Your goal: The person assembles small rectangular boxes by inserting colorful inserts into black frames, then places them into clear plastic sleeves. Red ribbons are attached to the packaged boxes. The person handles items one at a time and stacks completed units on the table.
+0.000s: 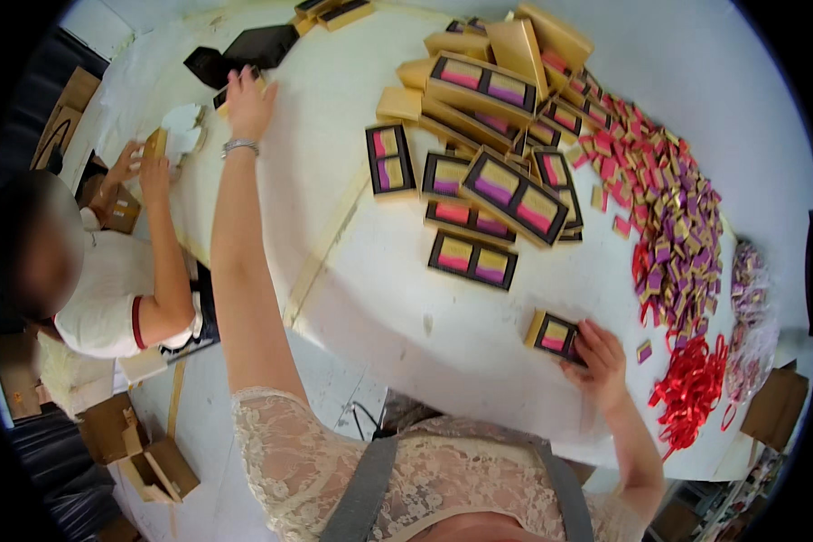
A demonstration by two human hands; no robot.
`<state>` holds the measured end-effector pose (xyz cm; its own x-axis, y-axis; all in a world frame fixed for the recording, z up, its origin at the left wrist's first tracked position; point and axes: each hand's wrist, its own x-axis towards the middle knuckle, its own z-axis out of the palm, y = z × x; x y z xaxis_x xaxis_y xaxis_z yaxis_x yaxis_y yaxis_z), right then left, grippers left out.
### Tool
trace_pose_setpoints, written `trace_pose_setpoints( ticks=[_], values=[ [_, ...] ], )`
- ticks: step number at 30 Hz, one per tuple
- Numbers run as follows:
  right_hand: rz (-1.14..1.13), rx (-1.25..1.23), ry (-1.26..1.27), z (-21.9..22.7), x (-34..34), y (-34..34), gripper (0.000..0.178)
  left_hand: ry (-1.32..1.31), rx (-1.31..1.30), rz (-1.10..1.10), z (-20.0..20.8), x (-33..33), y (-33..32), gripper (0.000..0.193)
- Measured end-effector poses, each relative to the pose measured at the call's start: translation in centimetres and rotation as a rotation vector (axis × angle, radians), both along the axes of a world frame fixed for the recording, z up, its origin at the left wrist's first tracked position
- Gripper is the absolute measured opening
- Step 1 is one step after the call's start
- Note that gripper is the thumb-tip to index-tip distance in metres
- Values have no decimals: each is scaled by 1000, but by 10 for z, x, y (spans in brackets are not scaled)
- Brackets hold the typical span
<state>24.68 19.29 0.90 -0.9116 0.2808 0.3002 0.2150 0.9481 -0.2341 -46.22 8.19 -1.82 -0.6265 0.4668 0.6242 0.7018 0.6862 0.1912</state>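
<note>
My left hand reaches far out to the left, its fingers over a small black-and-gold gift box. The hand covers most of that box. Just beyond it are dark black cases. Near the table's front edge, my right hand grips the right end of another gift box, gold-sided with a black window front showing a pink-and-gold piece. Fingers and thumb hide the rest of its face. A single purple-and-gold piece lies just right of this hand.
A heap of gold gift boxes fills the table's middle back. Right of it spread many small pink and purple pieces and red ribbons. At left a co-worker holds a gold box. Cardboard boxes stand on the floor.
</note>
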Motion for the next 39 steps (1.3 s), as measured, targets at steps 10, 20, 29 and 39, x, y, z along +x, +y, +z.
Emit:
trace_pose_setpoints(
  ticks=[10,20,29,39],
  values=[
    [-46,256,125,94,-111,56,4,-15,-397,-135,20,105,2,35],
    [394,133,-689,104,-500,108,51,-224,165,-532,1,140,-17,10],
    [315,-127,-795,108,-520,157,41,-412,207,-436,2,131,-16,10],
    [714,200,-1183,72,-525,113,55,-465,241,-385,1,121,-14,14]
  ],
)
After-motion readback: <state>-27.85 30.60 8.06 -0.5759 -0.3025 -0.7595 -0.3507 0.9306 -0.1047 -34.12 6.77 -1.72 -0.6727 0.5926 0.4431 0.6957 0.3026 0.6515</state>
